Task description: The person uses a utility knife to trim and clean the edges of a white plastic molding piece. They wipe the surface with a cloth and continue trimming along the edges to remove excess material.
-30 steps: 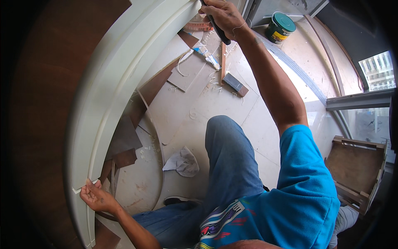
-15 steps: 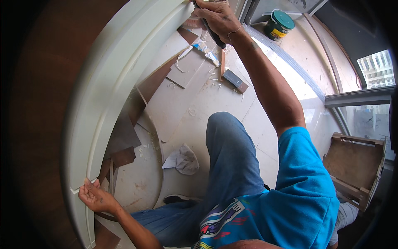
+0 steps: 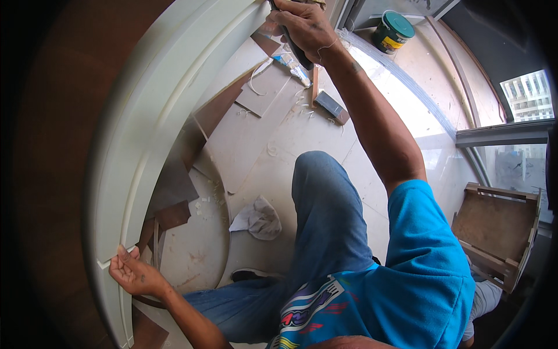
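A long white door-frame moulding (image 3: 152,125) with a raised lengthwise bead curves down my left side. My left hand (image 3: 138,276) is closed at its inner edge, near a joint line across the moulding, thumb on the face and fingers curled in. At the top of the view, my right hand (image 3: 305,29) grips a dark-handled tool (image 3: 300,57) beside the moulding's far end. The handle sticks out below the palm; the working end is hidden, so its exact kind cannot be told.
Brown boards (image 3: 174,189), thin curled shavings, a tube (image 3: 297,71) and a grey block (image 3: 330,107) lie on the floor. A white cloth (image 3: 258,219) is near my knee. A green-lidded bucket (image 3: 394,32) stands far right, a wooden crate (image 3: 494,224) nearer. Someone's grey garment (image 3: 485,302) shows below it.
The tool's handle has tilted slightly and its end sits a little further left. My left hand keeps its place on the moulding; the view has shifted slightly.
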Tool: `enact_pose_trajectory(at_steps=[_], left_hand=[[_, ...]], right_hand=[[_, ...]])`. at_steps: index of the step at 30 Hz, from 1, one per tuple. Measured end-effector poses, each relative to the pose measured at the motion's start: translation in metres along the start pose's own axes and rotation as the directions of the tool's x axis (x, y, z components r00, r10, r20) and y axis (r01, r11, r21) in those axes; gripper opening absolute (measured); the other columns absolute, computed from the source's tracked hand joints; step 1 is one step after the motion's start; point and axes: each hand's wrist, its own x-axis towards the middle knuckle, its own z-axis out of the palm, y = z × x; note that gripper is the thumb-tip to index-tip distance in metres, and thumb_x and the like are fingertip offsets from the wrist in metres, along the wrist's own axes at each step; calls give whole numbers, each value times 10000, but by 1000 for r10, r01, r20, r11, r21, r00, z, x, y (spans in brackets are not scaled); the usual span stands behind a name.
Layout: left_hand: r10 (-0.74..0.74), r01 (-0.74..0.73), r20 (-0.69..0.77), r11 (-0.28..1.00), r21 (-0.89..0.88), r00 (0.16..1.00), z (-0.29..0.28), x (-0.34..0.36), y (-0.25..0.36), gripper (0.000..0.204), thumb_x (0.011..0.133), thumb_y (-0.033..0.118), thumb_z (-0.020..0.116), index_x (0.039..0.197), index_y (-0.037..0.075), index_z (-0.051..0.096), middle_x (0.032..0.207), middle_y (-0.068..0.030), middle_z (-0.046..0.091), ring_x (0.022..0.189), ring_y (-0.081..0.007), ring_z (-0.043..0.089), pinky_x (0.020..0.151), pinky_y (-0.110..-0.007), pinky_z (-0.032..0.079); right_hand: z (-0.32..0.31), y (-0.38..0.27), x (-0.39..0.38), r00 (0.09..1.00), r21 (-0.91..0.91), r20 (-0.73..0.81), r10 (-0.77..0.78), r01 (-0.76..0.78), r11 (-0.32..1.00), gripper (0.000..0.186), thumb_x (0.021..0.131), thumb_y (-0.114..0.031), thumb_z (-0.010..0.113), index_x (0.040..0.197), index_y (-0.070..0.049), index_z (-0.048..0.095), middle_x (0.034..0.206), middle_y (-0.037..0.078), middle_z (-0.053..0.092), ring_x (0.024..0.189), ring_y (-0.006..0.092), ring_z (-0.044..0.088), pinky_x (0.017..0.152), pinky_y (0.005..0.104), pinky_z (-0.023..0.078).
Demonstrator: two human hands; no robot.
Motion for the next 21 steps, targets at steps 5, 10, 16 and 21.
enact_pose_trajectory(at_steps=[5,10,16,21], left_hand=[[-9,9,-3,1000,-3,1000,0,0,3,291,1048,184,697,1071,-87,594,907,-177,704,738,-166,700,687,-253,615],[-25,25,-4,1000,8,1000,0,-1,5,290,1047,183,698,1076,-87,594,911,-177,706,740,-163,698,686,-255,620],[-31,31,15,999,-10,999,-2,0,5,309,1049,199,695,1085,-94,605,900,-171,704,749,-162,695,694,-257,626],[-26,26,18,1000,-4,1000,-2,0,6,317,1050,211,694,1075,-95,612,885,-167,699,747,-160,692,694,-257,627]], right_hand=[[-3,7,6,994,43,108,24,-28,999,230,1021,-120,566,1119,29,712,823,-19,592,720,89,581,632,250,488],[8,-1,0,997,116,71,3,-11,993,184,1037,-123,557,1009,3,688,800,-15,590,712,84,570,611,253,469],[8,14,0,988,192,149,-37,8,981,186,1038,-130,584,1055,19,695,779,-8,591,691,90,570,603,259,474],[22,-2,-18,999,22,45,-7,6,1000,479,1001,-179,626,1458,-37,624,901,12,691,793,102,645,758,265,553]])
